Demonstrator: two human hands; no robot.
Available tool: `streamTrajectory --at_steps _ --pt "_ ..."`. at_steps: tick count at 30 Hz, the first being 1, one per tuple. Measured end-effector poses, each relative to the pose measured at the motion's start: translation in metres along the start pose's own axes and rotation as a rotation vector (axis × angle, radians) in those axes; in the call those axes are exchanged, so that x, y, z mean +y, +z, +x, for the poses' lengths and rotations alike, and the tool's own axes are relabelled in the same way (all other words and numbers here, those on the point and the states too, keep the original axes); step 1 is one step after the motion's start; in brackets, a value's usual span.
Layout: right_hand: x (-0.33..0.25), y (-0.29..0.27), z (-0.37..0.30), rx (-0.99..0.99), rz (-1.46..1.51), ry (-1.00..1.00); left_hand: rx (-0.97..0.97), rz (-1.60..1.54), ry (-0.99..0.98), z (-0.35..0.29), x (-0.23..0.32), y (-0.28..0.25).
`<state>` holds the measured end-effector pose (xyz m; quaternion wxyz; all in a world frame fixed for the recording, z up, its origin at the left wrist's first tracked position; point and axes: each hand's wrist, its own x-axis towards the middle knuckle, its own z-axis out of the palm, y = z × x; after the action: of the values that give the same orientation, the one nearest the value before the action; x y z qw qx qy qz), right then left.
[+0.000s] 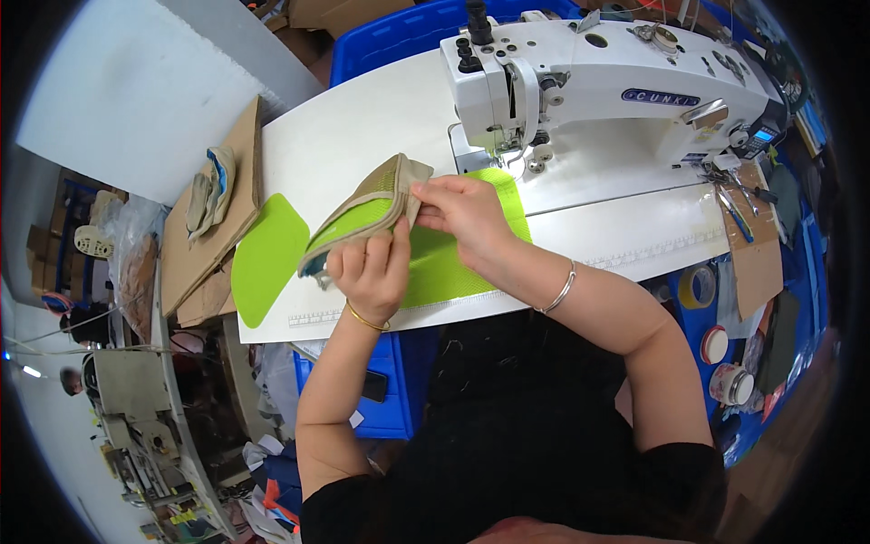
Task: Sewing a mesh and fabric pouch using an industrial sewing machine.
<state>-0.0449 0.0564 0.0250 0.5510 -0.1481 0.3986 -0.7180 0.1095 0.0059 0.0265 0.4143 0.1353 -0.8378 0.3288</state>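
Observation:
A beige shoe upper with green mesh panels is held tilted above the white sewing table. My left hand grips its near lower edge, fingers curled round it. At the beige end on the right, my right hand pinches the edge between thumb and fingers. Blue lining shows at the lower left of the upper. Beneath both hands lies a bright green sheet, partly hidden by them. A rounded green piece rests to their left, near the table's edge.
A white sewing machine stands behind and to the right of my hands. More shoe uppers sit on cardboard at left. Tweezers and small tools lie at right, above a tape roll. Blue bins stand behind.

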Motion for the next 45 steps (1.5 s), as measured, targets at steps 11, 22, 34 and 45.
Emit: streamTrajectory --at_steps 11,22,34,45 --pt "-0.016 -0.066 0.039 -0.192 -0.805 -0.089 -0.254 -0.264 0.14 0.01 0.046 0.018" --pt "-0.035 -0.113 0.013 -0.057 -1.7 -0.71 -0.403 -0.517 0.105 0.013 0.081 0.026" --pt "-0.03 -0.127 -0.036 -0.372 -1.883 -1.015 -0.417 -0.552 0.053 0.008 0.046 0.058" --pt "-0.045 -0.134 -0.037 -0.483 -1.9 -1.015 -0.409 -0.54 0.091 0.009 0.055 0.065"
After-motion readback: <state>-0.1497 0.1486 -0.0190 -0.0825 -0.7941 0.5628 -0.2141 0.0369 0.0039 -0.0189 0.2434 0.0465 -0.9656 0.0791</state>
